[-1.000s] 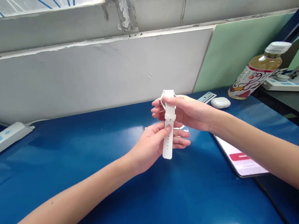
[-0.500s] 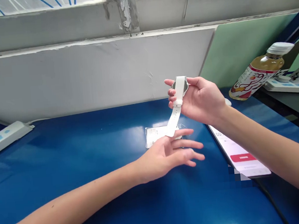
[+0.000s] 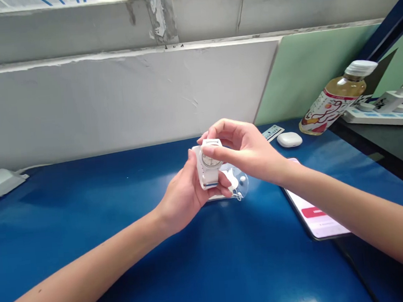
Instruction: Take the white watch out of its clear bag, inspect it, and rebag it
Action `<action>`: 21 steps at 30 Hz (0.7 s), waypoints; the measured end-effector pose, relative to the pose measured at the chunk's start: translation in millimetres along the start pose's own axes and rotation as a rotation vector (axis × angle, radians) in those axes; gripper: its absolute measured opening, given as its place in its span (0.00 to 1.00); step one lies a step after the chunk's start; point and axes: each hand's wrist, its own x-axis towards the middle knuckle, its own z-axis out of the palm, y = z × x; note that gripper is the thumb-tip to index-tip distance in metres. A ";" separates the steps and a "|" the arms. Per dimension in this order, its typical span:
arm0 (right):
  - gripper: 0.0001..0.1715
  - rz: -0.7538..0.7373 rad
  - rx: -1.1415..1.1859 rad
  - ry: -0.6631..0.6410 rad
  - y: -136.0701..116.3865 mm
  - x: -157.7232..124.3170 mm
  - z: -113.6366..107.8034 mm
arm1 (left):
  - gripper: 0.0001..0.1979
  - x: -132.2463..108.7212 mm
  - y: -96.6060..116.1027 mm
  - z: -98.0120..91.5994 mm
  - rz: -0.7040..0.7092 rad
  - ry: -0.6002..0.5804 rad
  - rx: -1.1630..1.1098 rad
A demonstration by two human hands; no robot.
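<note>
A white wristwatch (image 3: 210, 162) with a round, pale dial is held between both hands above the blue table. My left hand (image 3: 187, 190) grips its strap from the left, thumb up along the side and fingertips showing below the buckle end. My right hand (image 3: 245, 149) has its thumb across the dial's upper edge and its fingers curled behind the watch's top. Underneath, a clear plastic card holder (image 3: 241, 180) with a white shape in it and a small chain lies on the table, partly hidden by my hands.
To the right lie a phone (image 3: 320, 216) with its screen lit, a white earbud case (image 3: 289, 139) and a small printed card (image 3: 273, 132). Behind them, a drink bottle (image 3: 338, 96) leans near a power strip (image 3: 382, 115). Another power strip (image 3: 0, 186) sits far left.
My left hand has come up and closed on the watch's strap. My right hand has moved left and down, and the dial now faces me. The view has shifted slightly right.
</note>
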 end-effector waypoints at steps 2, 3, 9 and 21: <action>0.19 0.083 0.035 -0.033 1.2 -2.1 4.2 | 0.35 -2.3 2.6 1.6 -0.041 -0.085 -0.033; 0.20 0.136 0.060 -0.051 1.9 -2.9 6.0 | 0.39 -3.1 3.8 2.3 -0.058 -0.125 -0.052; 0.21 0.150 0.061 -0.001 2.6 -3.3 6.8 | 0.32 -1.7 3.3 4.5 -0.058 -0.124 -0.044; 0.12 0.327 0.189 -0.127 4.7 2.3 -2.9 | 0.19 -4.3 -3.4 4.0 -0.164 -0.036 0.254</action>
